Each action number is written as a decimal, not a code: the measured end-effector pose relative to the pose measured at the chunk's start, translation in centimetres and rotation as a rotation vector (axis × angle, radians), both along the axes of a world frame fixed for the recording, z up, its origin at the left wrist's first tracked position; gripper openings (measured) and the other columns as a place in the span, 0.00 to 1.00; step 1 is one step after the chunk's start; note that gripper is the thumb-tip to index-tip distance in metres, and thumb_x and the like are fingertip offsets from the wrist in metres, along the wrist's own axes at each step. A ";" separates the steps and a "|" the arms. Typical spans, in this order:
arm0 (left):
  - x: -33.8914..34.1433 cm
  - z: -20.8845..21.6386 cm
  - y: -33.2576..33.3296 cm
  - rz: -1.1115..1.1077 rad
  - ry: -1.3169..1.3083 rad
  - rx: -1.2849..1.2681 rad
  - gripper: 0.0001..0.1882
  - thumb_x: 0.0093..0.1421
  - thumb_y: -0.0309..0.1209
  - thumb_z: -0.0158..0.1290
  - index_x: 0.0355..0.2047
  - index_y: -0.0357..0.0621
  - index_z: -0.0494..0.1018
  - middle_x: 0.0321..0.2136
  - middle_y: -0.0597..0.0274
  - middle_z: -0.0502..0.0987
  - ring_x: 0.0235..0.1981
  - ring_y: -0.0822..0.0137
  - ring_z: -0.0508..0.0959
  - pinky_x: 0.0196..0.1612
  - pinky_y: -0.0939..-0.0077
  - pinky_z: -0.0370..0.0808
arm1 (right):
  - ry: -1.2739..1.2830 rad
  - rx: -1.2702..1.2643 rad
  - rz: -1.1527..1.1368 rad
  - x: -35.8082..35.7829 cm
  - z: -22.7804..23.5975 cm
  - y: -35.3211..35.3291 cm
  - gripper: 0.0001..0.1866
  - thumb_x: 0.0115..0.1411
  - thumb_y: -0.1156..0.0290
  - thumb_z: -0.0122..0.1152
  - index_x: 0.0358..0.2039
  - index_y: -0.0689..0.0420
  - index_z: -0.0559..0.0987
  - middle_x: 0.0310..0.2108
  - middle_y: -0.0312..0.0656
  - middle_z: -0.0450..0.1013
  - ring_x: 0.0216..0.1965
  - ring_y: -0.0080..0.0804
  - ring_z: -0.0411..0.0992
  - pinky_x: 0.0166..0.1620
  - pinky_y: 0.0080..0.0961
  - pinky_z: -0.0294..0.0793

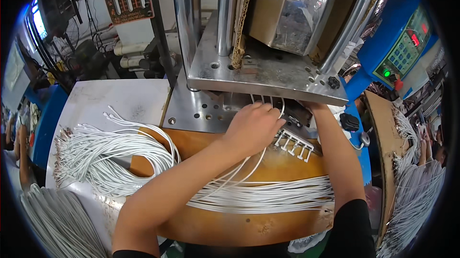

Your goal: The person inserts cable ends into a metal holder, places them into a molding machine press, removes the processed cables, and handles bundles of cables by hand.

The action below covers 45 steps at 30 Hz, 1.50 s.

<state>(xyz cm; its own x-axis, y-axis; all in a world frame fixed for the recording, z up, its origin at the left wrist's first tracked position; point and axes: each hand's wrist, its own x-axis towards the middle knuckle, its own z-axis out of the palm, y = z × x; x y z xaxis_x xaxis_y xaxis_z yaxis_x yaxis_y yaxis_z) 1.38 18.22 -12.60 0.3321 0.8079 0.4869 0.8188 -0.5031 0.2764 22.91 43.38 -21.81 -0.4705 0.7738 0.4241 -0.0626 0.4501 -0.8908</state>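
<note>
My left hand [256, 126] is at the front of a metal press, its fingers closed on several thin white cables [281, 107] that run in under the press's upper plate [268, 85]. The cables' other ends trail down beneath my left forearm. My right hand [312, 106] reaches under the right part of that plate; its fingers are hidden there. Between my arms, a white plastic moulded strip with several short prongs [293, 145] lies by the edge of the lower metal plate [196, 114].
A coiled bundle of white cables [110, 157] lies left, and a straight bundle [268, 196] crosses the brown board [230, 224]. Steel columns [187, 28] flank the press. A blue control box [400, 42] stands right, near a cardboard sheet [381, 152] and hanging cables [417, 200].
</note>
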 end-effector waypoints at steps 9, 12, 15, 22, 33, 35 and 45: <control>-2.9 -0.9 1.4 0.241 0.116 0.380 0.17 0.56 0.37 0.53 0.40 0.35 0.73 0.37 0.47 0.76 0.43 0.50 0.75 0.48 0.57 0.70 | -0.888 0.518 -0.201 -4.8 7.7 -12.3 0.17 0.62 0.64 0.48 0.48 0.59 0.71 0.51 0.49 0.68 0.52 0.43 0.65 0.56 0.36 0.64; -2.1 -0.8 1.7 0.246 0.100 0.320 0.16 0.55 0.34 0.52 0.39 0.34 0.73 0.39 0.46 0.74 0.44 0.48 0.74 0.49 0.54 0.68 | -0.700 0.402 -0.060 -5.6 8.4 -14.4 0.19 0.61 0.63 0.49 0.50 0.59 0.70 0.51 0.55 0.67 0.55 0.53 0.62 0.59 0.42 0.59; -2.5 -0.5 2.0 0.241 0.131 0.279 0.14 0.55 0.33 0.50 0.37 0.35 0.73 0.37 0.46 0.75 0.41 0.49 0.75 0.47 0.54 0.69 | -0.899 0.614 -0.020 -7.3 9.4 -14.7 0.19 0.60 0.62 0.51 0.48 0.57 0.72 0.47 0.54 0.69 0.52 0.53 0.65 0.57 0.42 0.62; -1.9 3.1 0.5 0.239 0.115 -0.049 0.17 0.56 0.35 0.45 0.42 0.38 0.73 0.43 0.44 0.75 0.45 0.47 0.74 0.49 0.54 0.69 | -0.982 0.693 -0.108 -7.8 12.3 -17.4 0.17 0.58 0.67 0.50 0.47 0.58 0.74 0.44 0.53 0.72 0.48 0.52 0.68 0.55 0.41 0.64; -5.2 1.5 -23.0 -0.283 0.234 -0.220 0.32 0.55 0.46 0.56 0.53 0.37 0.66 0.53 0.47 0.68 0.54 0.52 0.69 0.59 0.56 0.63 | -0.808 0.616 0.160 7.9 11.8 -37.4 0.31 0.53 0.62 0.61 0.57 0.61 0.67 0.55 0.50 0.66 0.57 0.50 0.64 0.58 0.46 0.62; -6.1 0.8 -25.5 -0.274 0.363 -0.304 0.30 0.56 0.39 0.52 0.57 0.40 0.63 0.57 0.49 0.65 0.58 0.55 0.66 0.61 0.57 0.61 | -1.014 0.561 0.193 8.7 11.7 -39.8 0.31 0.54 0.63 0.58 0.58 0.58 0.67 0.59 0.50 0.62 0.61 0.54 0.58 0.61 0.54 0.54; -6.0 -0.4 -26.3 -0.059 0.548 -0.303 0.30 0.56 0.29 0.44 0.61 0.43 0.59 0.61 0.53 0.61 0.62 0.59 0.63 0.63 0.57 0.58 | -1.241 0.703 0.039 9.4 8.7 -40.4 0.30 0.54 0.68 0.55 0.59 0.52 0.67 0.62 0.49 0.58 0.64 0.56 0.53 0.61 0.61 0.49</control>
<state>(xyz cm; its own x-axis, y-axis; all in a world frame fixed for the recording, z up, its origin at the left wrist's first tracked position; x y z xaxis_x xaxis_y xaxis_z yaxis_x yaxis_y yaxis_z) -4.59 -8.07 -12.97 0.5169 0.8559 -0.0148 0.8551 -0.5171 -0.0383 32.27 3.02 -13.09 -0.8306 0.5567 0.0123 0.5568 0.8302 0.0275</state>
